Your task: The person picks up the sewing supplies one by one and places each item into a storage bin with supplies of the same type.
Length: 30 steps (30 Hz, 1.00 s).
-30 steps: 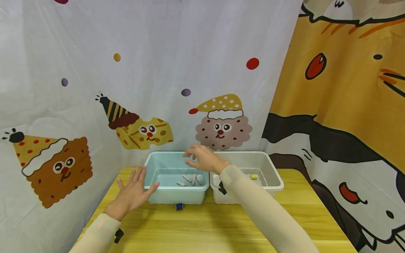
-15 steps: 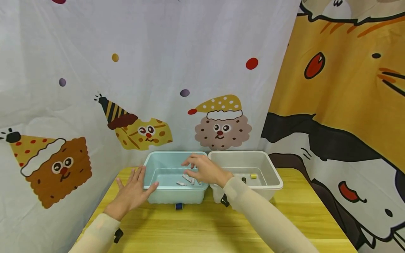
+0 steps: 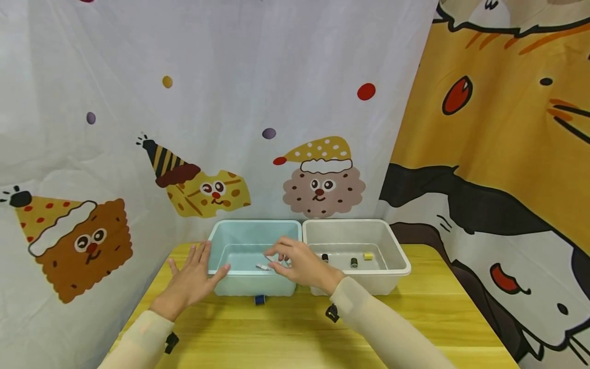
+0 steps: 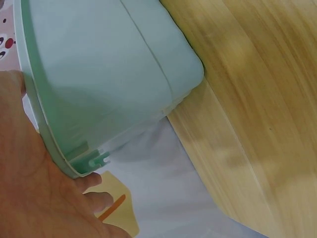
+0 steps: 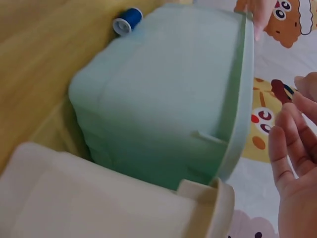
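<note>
My left hand [image 3: 191, 279] rests with its fingers spread along the left rim of a light blue plastic bin [image 3: 258, 285]. In the left wrist view the palm lies against that rim. My right hand [image 3: 301, 264] is over the right side of this bin, fingers loosely bent and thumb apart from them. Just below its fingertips lie several small white sticks [image 3: 263, 267], some partly covered by the hand; their kind is unclear. Nothing shows between the fingers in the right wrist view. A blue thread spool [image 5: 128, 21] lies on the table before the bin.
A white bin [image 3: 389, 274] stands right beside the blue one. Inside it are a yellow spool [image 3: 367, 256] and two dark spools, one at the middle [image 3: 354, 263]. Both bins stand on a wooden table [image 3: 276, 338], near a printed cloth [image 3: 258, 66] hanging behind.
My right hand has come down and nearer to me, toward the white sticks. Its forearm no longer covers the dark spools in the white bin. The left hand has stayed on the rim.
</note>
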Tool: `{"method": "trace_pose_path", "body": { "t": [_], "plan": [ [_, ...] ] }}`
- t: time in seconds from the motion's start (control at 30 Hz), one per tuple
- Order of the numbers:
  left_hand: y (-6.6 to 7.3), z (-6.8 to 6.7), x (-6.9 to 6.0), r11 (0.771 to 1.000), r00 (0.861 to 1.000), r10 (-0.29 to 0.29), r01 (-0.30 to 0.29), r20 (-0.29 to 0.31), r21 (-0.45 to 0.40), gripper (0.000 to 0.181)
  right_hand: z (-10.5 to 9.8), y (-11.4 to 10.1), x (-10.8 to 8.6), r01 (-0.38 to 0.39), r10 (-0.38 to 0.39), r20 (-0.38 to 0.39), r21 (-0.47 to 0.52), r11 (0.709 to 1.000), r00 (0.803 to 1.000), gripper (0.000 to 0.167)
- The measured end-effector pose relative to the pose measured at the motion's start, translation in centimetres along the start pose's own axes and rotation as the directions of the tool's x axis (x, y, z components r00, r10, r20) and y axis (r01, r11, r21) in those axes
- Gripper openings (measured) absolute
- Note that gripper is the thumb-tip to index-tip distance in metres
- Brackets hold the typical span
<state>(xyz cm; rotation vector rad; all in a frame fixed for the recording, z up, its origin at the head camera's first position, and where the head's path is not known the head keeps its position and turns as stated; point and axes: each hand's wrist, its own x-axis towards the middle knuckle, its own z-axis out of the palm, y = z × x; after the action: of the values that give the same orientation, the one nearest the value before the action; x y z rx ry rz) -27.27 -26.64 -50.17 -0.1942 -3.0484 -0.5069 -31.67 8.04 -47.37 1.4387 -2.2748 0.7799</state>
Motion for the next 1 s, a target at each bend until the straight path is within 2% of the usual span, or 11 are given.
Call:
{"method": "trace_pose_path", "body": {
  "t": [0.2, 0.4, 0.53, 0.67, 0.83, 0.93, 1.0],
  "plan": [
    [0.0, 0.1, 0.1, 1.0, 1.0, 0.002, -0.002, -0.005, 0.001, 0.118, 0.8, -0.8, -1.5, 0.03, -0.03, -0.038, -0.004, 1.0, 0.999, 0.024],
    [-0.1, 0.1, 0.2, 1.0, 1.0, 0.003, -0.003, -0.009, 0.006, 0.118, 2.1, -1.0, -2.7, 0.114, -0.113, -0.093, 0.004, 0.993, 0.989, 0.028],
    [-0.2, 0.2, 0.2, 1.0, 1.0, 0.005, -0.005, -0.016, 0.009, 0.118, 3.2, -1.1, -3.5, 0.164, -0.164, -0.081, -0.012, 0.986, 0.983, 0.032],
    [-0.1, 0.2, 0.2, 1.0, 1.0, 0.005, -0.005, -0.022, 0.009, 0.118, 4.0, -1.5, -4.3, 0.165, -0.165, -0.022, -0.002, 0.986, 0.986, 0.033],
    [0.0, 0.1, 0.2, 1.0, 1.0, 0.005, -0.004, -0.022, 0.01, 0.118, 4.8, -2.1, -5.0, 0.09, -0.095, 0.112, 0.042, 0.995, 0.989, 0.035],
    [0.0, 0.1, 0.2, 1.0, 1.0, 0.002, -0.002, -0.017, 0.012, 0.118, 5.4, -2.1, -5.1, 0.022, -0.031, 0.213, 0.043, 0.999, 0.977, 0.041],
    [-0.1, 0.1, 0.2, 1.0, 1.0, 0.001, -0.001, -0.015, 0.011, 0.118, 5.9, -2.0, -5.2, -0.027, 0.013, 0.278, 0.045, 0.999, 0.96, 0.046]
  ]
}}
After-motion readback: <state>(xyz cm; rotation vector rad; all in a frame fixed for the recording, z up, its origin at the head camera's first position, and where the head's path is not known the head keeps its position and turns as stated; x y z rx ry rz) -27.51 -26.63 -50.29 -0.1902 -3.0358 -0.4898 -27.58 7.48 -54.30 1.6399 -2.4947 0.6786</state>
